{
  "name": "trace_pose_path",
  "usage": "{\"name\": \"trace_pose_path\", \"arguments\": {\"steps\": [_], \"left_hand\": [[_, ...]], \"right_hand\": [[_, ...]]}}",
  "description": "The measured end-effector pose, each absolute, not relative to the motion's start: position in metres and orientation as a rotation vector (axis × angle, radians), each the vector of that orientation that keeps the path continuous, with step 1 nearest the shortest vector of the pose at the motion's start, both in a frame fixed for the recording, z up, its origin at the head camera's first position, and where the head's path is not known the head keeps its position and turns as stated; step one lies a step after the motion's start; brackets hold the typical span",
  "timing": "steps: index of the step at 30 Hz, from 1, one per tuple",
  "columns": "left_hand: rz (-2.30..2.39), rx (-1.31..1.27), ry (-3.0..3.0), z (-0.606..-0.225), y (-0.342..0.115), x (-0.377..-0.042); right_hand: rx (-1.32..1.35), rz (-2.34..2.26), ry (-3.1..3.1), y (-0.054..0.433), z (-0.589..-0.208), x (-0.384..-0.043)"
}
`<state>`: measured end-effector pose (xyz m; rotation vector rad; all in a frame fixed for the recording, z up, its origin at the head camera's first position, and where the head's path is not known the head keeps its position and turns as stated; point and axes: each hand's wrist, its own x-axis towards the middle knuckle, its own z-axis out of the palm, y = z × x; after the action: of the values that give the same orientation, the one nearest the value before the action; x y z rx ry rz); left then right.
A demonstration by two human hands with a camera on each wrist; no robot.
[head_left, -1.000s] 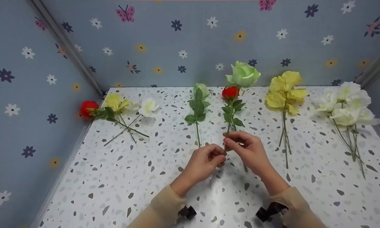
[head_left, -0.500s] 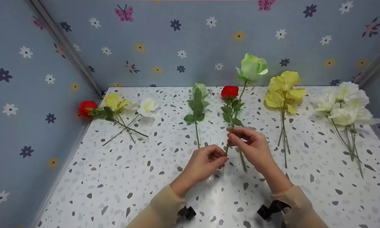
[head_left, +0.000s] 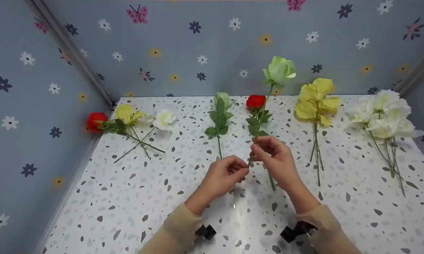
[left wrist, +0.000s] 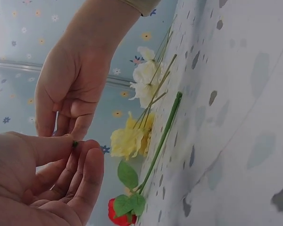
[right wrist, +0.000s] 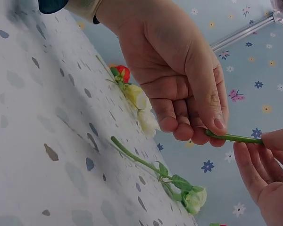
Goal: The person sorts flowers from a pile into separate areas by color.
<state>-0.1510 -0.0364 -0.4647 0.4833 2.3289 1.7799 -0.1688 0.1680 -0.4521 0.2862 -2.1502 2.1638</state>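
Observation:
A pale green rose (head_left: 279, 70) is held up above the table, its stem leaning a little to the right. Near the stem's lower end, my left hand (head_left: 224, 176) pinches it between thumb and fingers. Just higher, my right hand (head_left: 279, 160) pinches the same stem. In the right wrist view the green stem (right wrist: 240, 138) spans the gap between both hands. Behind the held stem lies a red rose (head_left: 256, 102), its stem (head_left: 271, 180) showing below my right hand. Another green rose (head_left: 222, 100) lies to the left, stem end hidden by my left hand.
At the far left lie a red rose (head_left: 97, 121), a yellow flower (head_left: 127, 113) and a white flower (head_left: 164, 119) with crossed stems. Yellow flowers (head_left: 317, 100) and white flowers (head_left: 388, 113) lie at the right. Patterned walls (head_left: 183, 46) border the table (head_left: 134, 211).
The held green rose has swung right and risen, and most recently shifted slightly left. Both hands have moved up a little, still pinching its stem. The flowers on the table stay put.

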Motion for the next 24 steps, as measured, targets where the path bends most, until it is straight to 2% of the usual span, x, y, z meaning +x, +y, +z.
{"name": "trace_pose_path", "arguments": {"steps": [5,12,18,24], "left_hand": [[1.804,0.272,2.480,-0.456,-0.076,-0.176],[1.540,-0.244,2.865,-0.465,-0.167,-0.213],[1.294,-0.495,2.988,-0.476,-0.223,-0.221],[1.241,-0.624,2.996,-0.480,-0.247,-0.222]], "right_hand": [[0.215,2.141,-2.228,0.152,-0.449,-0.179],[0.138,1.981,-2.469,0.125,-0.464,-0.194],[0.156,1.775,-2.643,0.103,-0.477,-0.202],[0.276,1.498,-2.723,0.086,-0.489,-0.210]]}}
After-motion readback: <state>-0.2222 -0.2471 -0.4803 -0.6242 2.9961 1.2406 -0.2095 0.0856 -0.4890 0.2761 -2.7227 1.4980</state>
